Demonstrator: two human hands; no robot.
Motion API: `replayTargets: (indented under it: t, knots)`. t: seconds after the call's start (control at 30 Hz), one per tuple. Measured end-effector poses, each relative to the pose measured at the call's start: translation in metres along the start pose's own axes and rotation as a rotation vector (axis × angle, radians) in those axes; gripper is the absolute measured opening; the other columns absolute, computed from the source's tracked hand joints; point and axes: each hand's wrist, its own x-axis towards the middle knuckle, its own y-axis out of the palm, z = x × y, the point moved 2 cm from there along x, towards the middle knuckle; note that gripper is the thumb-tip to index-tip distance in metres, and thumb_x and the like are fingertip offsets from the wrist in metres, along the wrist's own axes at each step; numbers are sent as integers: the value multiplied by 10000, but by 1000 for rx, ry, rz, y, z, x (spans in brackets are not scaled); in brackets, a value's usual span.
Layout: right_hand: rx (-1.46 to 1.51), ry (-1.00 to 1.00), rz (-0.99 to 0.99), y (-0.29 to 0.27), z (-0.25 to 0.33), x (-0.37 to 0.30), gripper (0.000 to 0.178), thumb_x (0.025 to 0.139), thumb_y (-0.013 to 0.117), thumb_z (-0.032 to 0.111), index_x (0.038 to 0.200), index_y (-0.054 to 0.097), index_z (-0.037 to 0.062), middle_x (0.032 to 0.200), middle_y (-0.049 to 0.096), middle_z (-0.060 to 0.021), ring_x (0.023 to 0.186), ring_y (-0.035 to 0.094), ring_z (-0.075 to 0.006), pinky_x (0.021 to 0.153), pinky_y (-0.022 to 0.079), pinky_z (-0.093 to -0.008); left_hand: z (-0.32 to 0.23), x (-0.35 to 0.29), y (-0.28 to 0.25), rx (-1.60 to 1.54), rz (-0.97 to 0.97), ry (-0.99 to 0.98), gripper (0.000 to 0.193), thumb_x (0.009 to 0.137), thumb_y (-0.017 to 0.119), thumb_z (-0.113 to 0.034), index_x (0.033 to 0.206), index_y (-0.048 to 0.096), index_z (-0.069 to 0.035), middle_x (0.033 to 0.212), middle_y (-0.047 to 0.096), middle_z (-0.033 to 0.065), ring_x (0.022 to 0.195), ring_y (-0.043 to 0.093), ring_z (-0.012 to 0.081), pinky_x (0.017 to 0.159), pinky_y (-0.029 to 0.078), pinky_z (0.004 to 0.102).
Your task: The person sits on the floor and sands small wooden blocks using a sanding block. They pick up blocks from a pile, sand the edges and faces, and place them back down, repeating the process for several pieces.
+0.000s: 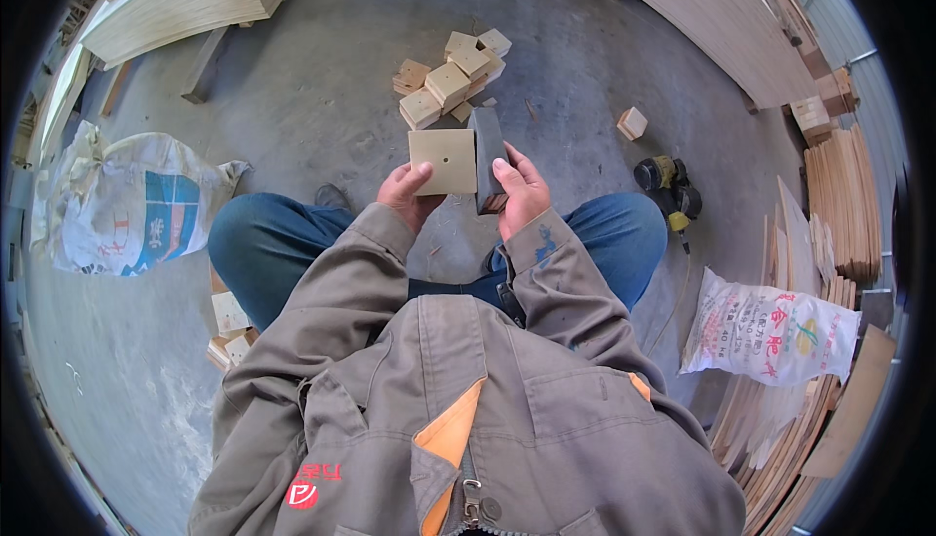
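Through the head camera I look down on a person seated low over a grey floor [322,58], knees apart in blue jeans [252,244], wearing a grey-brown jacket [390,361]. The left hand [411,192] grips the lower left corner of a square wooden block [444,161], pale, with a small hole in its middle, held up between the knees. The right hand [525,193] holds a dark grey block [486,151] upright beside that block's right edge; I cannot tell how firmly they touch.

Just beyond, toward the floor's far edge, lies a loose pile of similar blocks [448,85]. To its right sits a single block [632,124], and nearer the right knee a black-and-yellow power tool [668,183]. A white sack [115,207] slumps near the floor's left edge; a red-printed bag [746,326] lies by stacked boards [846,210] along the right edge.
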Motion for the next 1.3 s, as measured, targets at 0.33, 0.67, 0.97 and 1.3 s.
replayTargets:
  t: [0.33,0.67,0.97,1.3]
  knots:
    - [-136,100,70,1,-5,-1,479,1024,583,145,1474,491,10,1286,646,-98,1031,664,-170,773,588,-311,0,8,-12,14,-218,-36,634,842,812,-311,1360,562,-43,1232,653,129,1117,648,272,989,555,424]
    - [-322,48,120,13,0,-15,513,997,607,114,1480,483,-7,1278,650,-111,1049,653,-155,813,574,-286,-12,12,-17,-19,-350,-39,633,825,810,-331,1362,579,-88,1218,660,128,1090,655,292,941,561,450]
    - [-284,-148,61,11,3,23,551,978,638,106,1470,461,-66,1264,665,-159,1045,677,-177,885,553,-285,3,4,-7,-44,-154,-142,708,802,801,-362,1400,538,-88,1265,661,125,1119,657,304,976,530,488]
    - [-451,-109,193,14,-15,12,608,956,676,137,1479,450,-74,1356,608,-198,1124,648,-211,934,540,-302,-24,7,-6,-175,-286,5,669,839,784,-315,1400,523,-60,1236,667,127,1139,666,296,1017,549,466]
